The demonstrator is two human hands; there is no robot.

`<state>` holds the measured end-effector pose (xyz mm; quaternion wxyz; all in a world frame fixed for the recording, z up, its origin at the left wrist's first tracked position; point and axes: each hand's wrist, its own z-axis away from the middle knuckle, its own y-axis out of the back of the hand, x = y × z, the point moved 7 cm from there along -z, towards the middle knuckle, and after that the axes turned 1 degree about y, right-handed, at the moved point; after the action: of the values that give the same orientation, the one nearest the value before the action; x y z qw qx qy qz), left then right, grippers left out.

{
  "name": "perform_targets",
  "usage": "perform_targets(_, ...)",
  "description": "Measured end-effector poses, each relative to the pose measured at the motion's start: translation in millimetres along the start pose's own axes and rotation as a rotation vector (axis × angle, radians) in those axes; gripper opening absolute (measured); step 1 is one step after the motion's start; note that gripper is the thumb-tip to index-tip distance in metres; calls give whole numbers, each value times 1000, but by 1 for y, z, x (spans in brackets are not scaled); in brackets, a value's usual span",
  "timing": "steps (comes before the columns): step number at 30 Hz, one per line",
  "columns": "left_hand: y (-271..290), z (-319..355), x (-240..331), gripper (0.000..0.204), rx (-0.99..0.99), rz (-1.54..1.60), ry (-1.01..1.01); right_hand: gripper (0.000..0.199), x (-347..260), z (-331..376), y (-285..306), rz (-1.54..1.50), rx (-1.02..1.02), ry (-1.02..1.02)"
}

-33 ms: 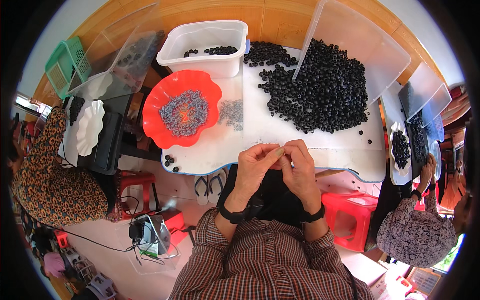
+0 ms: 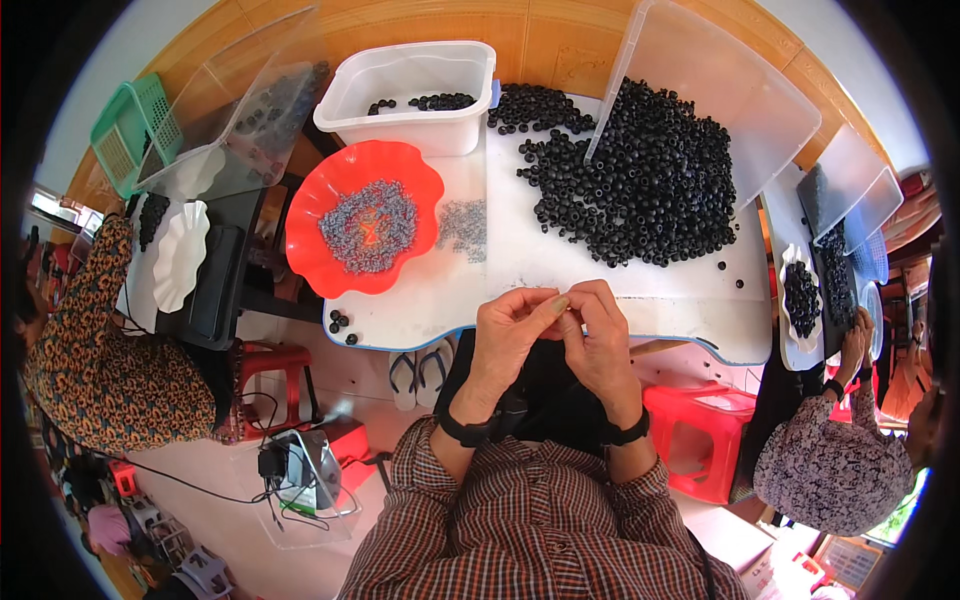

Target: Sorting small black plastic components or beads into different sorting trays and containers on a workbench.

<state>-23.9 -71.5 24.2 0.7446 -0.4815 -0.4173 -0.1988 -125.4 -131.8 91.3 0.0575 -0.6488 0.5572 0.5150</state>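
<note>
A co-worker in a patterned top (image 2: 110, 350) sits at far left, while at the main worktop (image 2: 506, 205) a red scalloped bowl (image 2: 308, 225) holds small, clear-grey pieces (image 2: 385, 210), with a few black bead-like pieces (image 2: 338, 320) loose at the near left corner. A white tub (image 2: 405, 132) stands just beyond the bowl, and a thin patch of clear pieces (image 2: 463, 232) lies to its right. At center, a person in a checked shirt works close to the near edge, left hand (image 2: 508, 335) and right hand (image 2: 602, 345) nearly meeting, the fingers (image 2: 553, 304) of each drawn together in a tight pinch — what they grip, if anything, is too small or hidden to tell. Such work looks best done with a light, steady pinch, one hand bracing while the other adjusts; bringing both slightly farther over the worktop would likely catch a dropped piece before it reached the floor. Farther right, a large heap of black pieces (image 2: 650, 190) spreads before a tipped clear bin (image 2: 745, 95); two strays (image 2: 740, 284) near the right edge seem apt to roll and are best nudged back. A red stool (image 2: 700, 430) stands below, and another co-worker (image 2: 830, 470) reaches over a neighboring surface at far right.
</note>
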Motion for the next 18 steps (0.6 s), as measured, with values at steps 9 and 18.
perform_targets(9, 6, -9, 1, 21, -67, 214, 46, 15, 4, -2, -1, -199, -2, -76)
perform_targets(18, 6, -9, 2, 25, -270, 463, 28, 15, 7, 3, -6, -737, 40, -209)
